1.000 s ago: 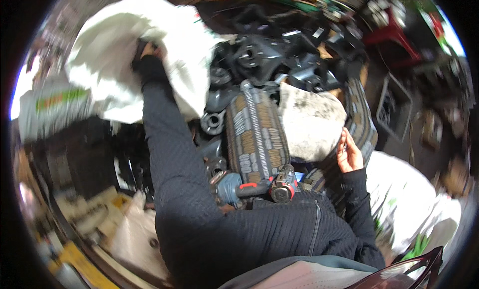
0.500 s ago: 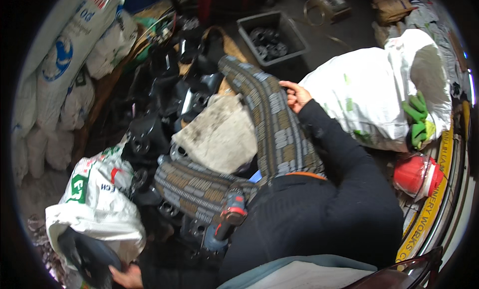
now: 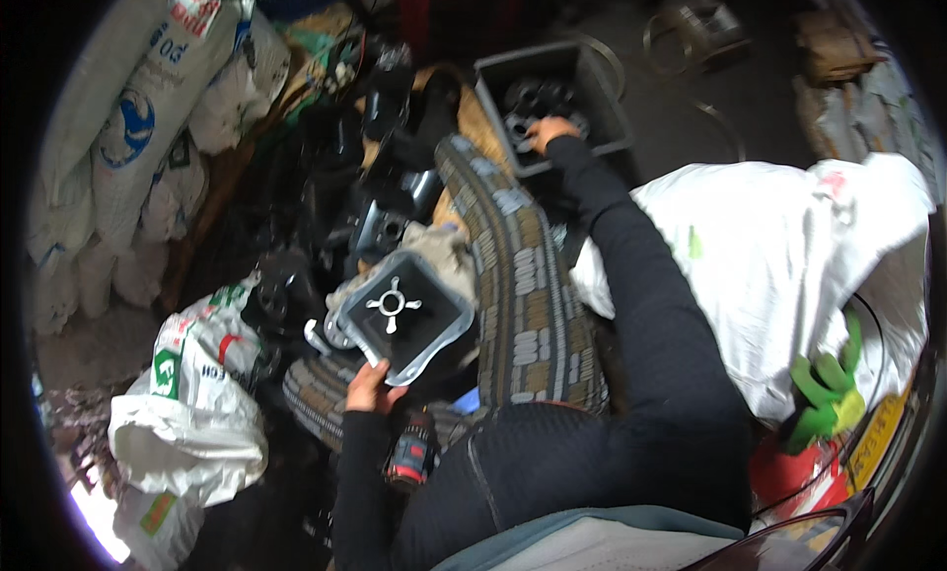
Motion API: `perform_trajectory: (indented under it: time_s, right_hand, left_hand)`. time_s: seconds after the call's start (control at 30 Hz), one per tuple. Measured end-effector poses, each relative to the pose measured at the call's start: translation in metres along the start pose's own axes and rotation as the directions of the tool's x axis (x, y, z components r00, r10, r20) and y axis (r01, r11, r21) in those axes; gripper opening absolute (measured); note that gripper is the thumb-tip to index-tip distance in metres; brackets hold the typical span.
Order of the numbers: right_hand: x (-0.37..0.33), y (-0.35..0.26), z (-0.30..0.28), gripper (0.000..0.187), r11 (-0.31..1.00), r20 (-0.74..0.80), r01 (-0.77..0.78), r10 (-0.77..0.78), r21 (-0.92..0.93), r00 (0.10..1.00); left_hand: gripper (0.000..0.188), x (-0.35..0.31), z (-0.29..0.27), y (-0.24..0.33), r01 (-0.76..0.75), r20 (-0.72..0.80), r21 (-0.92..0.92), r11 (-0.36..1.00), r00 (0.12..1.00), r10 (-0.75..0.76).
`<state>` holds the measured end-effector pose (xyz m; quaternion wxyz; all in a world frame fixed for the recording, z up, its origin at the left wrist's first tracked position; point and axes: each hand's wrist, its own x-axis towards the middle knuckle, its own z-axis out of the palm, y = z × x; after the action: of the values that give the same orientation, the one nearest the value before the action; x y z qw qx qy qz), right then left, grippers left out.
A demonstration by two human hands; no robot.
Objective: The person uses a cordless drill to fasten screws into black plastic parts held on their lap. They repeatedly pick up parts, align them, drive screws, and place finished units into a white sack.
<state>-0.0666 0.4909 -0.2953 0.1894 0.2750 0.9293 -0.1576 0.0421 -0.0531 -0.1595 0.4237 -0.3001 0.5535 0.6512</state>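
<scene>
Nearest, the drill lies between the left leg and the right leg. Just beyond, the left hand has come over from the bag and grips the near corner of the square part, fingers curled at its rim. The part is held over the cloth, hollow side up, a pale shape with 4 arms inside. Farther out, the right hand, a moment ago by the right leg, has reached into the bin. Its fingertips are among the small parts; I cannot tell how far open it is or whether it holds any. So both hands are now at parts, 1 at each kind
</scene>
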Motion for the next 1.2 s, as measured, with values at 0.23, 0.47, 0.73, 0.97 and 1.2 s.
perform_trajectory:
  time_s: [0.23,0.47,0.73,0.97,1.2]
  right_hand:
    - [0.07,-0.012,0.035,0.049,0.953,0.29,0.069,0.021,-0.295,0.957]
    - [0.066,-0.014,0.022,0.037,0.963,0.178,0.051,-0.003,-0.265,0.984]
    - [-0.162,-0.108,-0.054,0.016,0.482,-0.461,0.708,-0.54,0.516,0.704]
    - [-0.281,-0.203,0.038,0.012,0.322,-0.254,0.945,-0.911,0.058,0.326]
    - [-0.281,-0.205,0.049,0.013,0.319,-0.157,0.946,-0.939,-0.066,0.306]
  left_hand:
    - [0.064,0.027,-0.017,-0.055,-0.165,-0.071,0.87,0.464,0.891,0.449]
    - [0.055,-0.003,0.004,-0.033,-0.255,-0.071,0.653,0.713,0.917,0.393]
    - [0.049,-0.07,-0.025,-0.017,-0.354,0.001,0.591,0.725,0.899,0.438]
    - [0.047,-0.134,-0.05,-0.022,-0.398,0.21,0.755,0.522,0.9,0.382]
    - [0.066,-0.162,-0.054,-0.048,-0.524,0.421,0.832,0.183,0.811,0.407]
